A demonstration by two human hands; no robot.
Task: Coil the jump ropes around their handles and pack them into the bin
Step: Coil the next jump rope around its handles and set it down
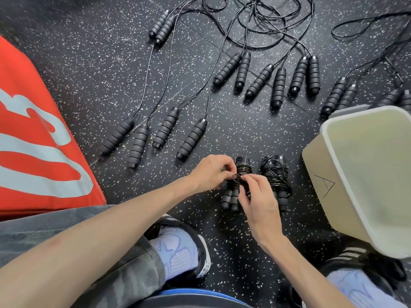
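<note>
Left hand (208, 172) and right hand (258, 196) pinch the cord loop (234, 176) against the coiled jump rope (236, 185), fingers curled upon it. A second coiled rope (275, 181) lies beside; bin (329, 174) right, apparently empty.

A gym is showing here: black speckled rubber flooring (106, 70) is lying underfoot, with many jump ropes (262, 78) spreading across it.
</note>
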